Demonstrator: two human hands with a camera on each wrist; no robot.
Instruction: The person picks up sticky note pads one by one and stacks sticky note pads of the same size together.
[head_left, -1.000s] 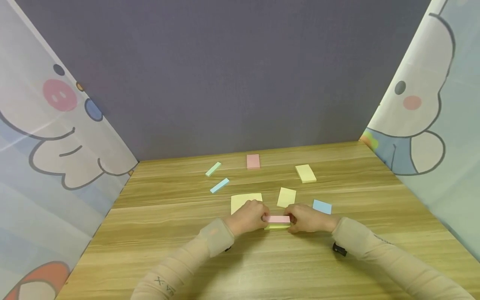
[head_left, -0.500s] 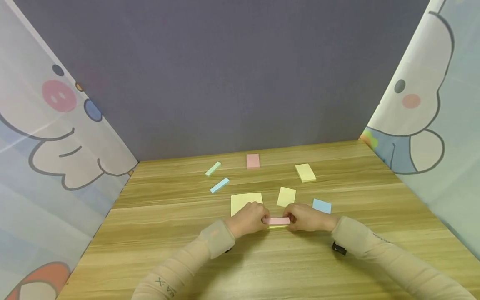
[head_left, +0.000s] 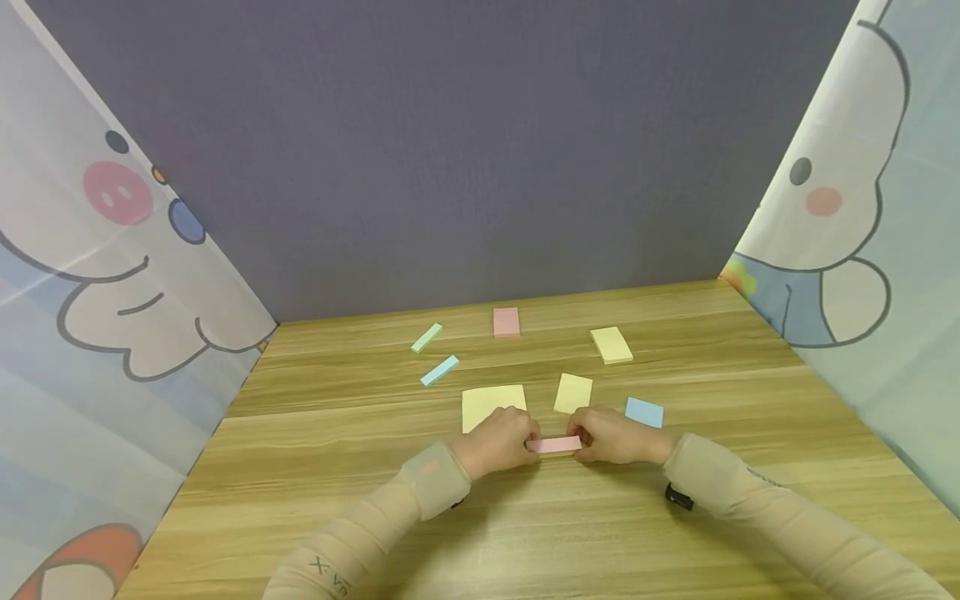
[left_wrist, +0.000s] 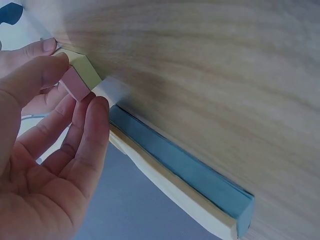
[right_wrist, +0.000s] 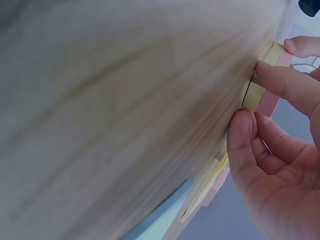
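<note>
Between the left hand and the right hand, the pink pad lies over a narrow yellow pad, more slanted and covering more of it than a second ago. Each hand pinches one end of the pair with curled fingers. A broad yellow pad lies just beyond the left.

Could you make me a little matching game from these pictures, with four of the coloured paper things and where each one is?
1. blue pad
2. pink strip
3. pink pad
4. big yellow pad

A. near the far edge of the table
B. partly hidden by the left hand in the head view
C. just beyond the right hand
D. held between left hand and right hand

Pairs: 1-C, 2-D, 3-A, 4-B
</note>
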